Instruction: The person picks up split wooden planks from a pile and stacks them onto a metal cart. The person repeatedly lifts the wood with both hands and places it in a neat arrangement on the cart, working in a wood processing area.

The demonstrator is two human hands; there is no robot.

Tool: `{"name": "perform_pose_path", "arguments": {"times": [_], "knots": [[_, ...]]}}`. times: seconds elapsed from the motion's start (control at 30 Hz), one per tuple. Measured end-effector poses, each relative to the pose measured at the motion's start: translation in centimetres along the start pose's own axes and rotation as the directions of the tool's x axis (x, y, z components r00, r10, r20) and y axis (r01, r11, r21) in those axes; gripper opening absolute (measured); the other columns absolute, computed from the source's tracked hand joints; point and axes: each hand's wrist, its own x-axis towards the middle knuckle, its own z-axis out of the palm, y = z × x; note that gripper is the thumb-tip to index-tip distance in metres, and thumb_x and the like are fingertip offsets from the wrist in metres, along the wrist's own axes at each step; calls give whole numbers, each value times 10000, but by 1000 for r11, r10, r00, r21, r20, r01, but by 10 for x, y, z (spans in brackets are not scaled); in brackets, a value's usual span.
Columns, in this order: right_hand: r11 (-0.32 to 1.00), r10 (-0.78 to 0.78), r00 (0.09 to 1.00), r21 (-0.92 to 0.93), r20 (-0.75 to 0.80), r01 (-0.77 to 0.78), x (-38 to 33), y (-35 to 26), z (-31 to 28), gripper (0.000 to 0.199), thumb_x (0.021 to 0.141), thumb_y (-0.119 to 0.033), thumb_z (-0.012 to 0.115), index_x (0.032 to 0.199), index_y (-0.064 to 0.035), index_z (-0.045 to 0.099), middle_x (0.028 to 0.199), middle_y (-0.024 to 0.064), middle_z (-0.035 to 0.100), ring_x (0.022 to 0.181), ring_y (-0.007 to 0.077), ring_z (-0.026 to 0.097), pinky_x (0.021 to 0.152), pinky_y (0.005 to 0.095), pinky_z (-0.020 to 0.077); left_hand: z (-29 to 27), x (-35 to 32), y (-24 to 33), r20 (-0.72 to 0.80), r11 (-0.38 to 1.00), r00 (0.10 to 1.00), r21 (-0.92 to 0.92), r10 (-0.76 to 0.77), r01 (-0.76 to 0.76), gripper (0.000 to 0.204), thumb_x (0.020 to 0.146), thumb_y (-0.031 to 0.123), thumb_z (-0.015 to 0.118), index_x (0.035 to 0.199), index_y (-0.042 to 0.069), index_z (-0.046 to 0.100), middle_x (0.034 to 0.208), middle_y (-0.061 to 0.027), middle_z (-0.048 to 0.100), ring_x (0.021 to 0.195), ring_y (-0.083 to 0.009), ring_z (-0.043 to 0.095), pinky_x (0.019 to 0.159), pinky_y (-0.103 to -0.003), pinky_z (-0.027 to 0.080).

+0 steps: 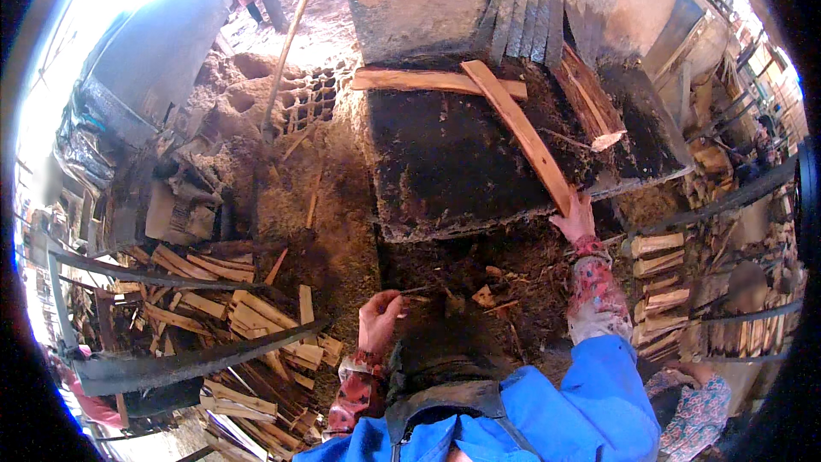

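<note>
My right hand (577, 221) grips the near end of a long, narrow wooden plank (517, 130). The plank slants across a dark, dusty tabletop (428, 158), its far end lying over a second plank (419, 79) set crosswise. My left hand (379, 322) is low and nearer my body, its fingers curled together. A thin dark sliver seems to stick out past those fingers, too small to name. Right of the slanting plank lies a thick piece of wood with bark (590, 103).
Dark hanging strips (526, 21) cover an opening behind the table. Split wood pieces (256, 316) are heaped at lower left, with stacked wood (658, 291) at right. A pole (291, 43) leans near a floor grate (308, 98). Another person's patterned clothing (697, 406) shows at lower right.
</note>
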Motion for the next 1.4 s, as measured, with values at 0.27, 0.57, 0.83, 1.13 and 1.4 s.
{"name": "perform_pose_path", "arguments": {"times": [0.27, 0.57, 0.83, 1.13, 1.4], "knots": [[918, -132, 981, 390, 140, 68, -4, -5, -26, 498, 701, -245, 685, 1153, -47, 614, 983, 193, 592, 901, 352, 596, 796, 411, 493, 92, 63, 65, 197, 994, 977, 52, 85, -97, 240, 899, 104, 623, 1080, -51, 603, 963, -98, 685, 845, -141, 640, 743, -264, 516], [869, -254, 955, 470, 153, 156, -114, -55, 21, 644, 753, -369, 704, 1332, -204, 477, 1039, 253, 474, 837, 410, 580, 718, 472, 506, 150, 166, 73, 259, 983, 961, 124, 98, -133, 289, 902, 264, 653, 1042, 11, 633, 869, -21, 645, 782, -89, 590, 644, -272, 517], [895, -303, 938, 386, 166, 221, -145, -124, 19, 750, 705, -316, 739, 1370, -148, 434, 1202, 228, 413, 1037, 407, 535, 853, 452, 501, 130, 188, 73, 19, 991, 993, 61, 117, -118, 344, 852, 231, 713, 1028, -43, 602, 956, -54, 623, 811, -123, 530, 711, -299, 433], [870, -446, 856, 351, 262, 346, -69, -177, 31, 755, 711, -516, 728, 1283, -85, 485, 1182, 269, 419, 887, 433, 585, 804, 455, 508, 109, 260, 81, -148, 974, 967, -58, 206, -217, 207, 799, 70, 690, 946, -37, 590, 914, -68, 637, 791, -142, 567, 706, -301, 475], [836, -446, 895, 347, -24, 426, 87, -163, -13, 408, 788, -359, 679, 1037, -37, 653, 975, 174, 612, 919, 362, 602, 809, 436, 497, 113, 266, 81, -116, 935, 928, 35, 354, -353, 187, 780, 76, 698, 893, -34, 599, 832, -56, 654, 748, -120, 578, 664, -279, 480]]}}
